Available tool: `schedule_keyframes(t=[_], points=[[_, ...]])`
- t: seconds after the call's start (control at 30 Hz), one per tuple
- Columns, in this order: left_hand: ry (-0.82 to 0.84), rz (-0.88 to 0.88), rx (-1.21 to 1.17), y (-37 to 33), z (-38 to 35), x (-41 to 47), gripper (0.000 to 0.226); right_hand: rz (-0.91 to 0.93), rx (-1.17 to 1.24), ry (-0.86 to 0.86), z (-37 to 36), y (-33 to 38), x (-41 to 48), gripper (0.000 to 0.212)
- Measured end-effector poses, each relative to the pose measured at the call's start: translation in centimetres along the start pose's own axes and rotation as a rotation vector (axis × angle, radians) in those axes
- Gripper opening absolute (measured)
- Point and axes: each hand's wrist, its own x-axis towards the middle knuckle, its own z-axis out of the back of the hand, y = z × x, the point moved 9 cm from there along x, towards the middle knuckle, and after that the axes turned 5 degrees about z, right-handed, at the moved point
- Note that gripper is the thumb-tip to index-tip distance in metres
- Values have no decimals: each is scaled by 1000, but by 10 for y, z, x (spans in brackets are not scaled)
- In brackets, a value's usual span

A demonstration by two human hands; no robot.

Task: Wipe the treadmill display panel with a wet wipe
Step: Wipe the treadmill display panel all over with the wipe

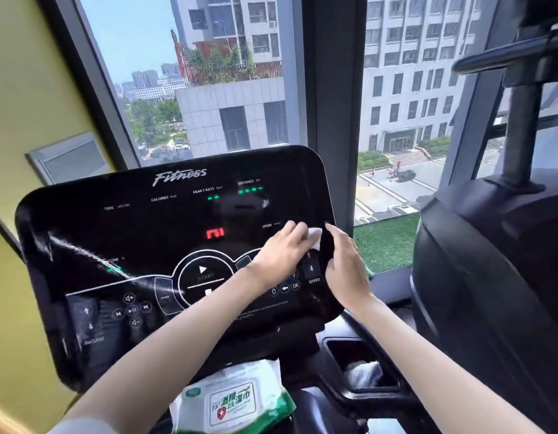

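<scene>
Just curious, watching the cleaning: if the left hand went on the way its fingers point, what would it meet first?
Probably the right hand, its fingertips just beyond the wet wipe that the left hand presses; depth is unclear.

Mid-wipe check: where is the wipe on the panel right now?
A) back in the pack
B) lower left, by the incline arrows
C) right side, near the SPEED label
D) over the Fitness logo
C: the wet wipe sits under the left hand fingers on the right side of the display panel, just below the SPEED label.
</scene>
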Motion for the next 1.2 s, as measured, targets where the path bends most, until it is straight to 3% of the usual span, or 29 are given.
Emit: schedule_keyframes(t=[0.17,0.23,0.3,0.43,0.53,0.57,0.63,0.7,0.77,0.83,0.97,1.07,1.13,1.2], points=[[170,-406,84,-56,-38,-57,44,-24,-9,47,-11,-6,-40,69],[119,-514,172,-54,-27,-54,44,-52,-14,61,-15,-10,-52,72],[40,-350,129,-25,-2,-28,53,-54,-33,71,-16,-11,-59,77],[-149,234,5,55,50,10,67,-104,-26,80,-16,-10,-68,79],[-162,334,-8,48,43,3,68,-163,-9,93,-20,-10,-76,77],[-81,243,-25,30,25,-3,64,-170,-10,95,-22,-9,-79,76],[126,-140,-4,-23,-18,-32,44,-162,-5,101,-27,-6,-85,74],[216,-474,116,-57,-39,-69,32,-142,-15,116,-31,-1,-90,70],[176,-531,190,-51,-30,-73,35,-111,-78,146,-35,3,-93,70],[86,-366,209,-21,-2,-52,41,-71,-141,166,-37,7,-92,72],[-148,265,4,81,65,-15,46,-22,-183,153,-40,15,-92,62],[-253,438,-3,88,70,-23,64,33,-206,143,-43,24,-102,54],[-125,234,5,50,40,-34,60,86,-222,139,-43,31,-110,49],[104,-177,89,-9,0,-64,46,148,-256,166,-46,38,-117,45]])
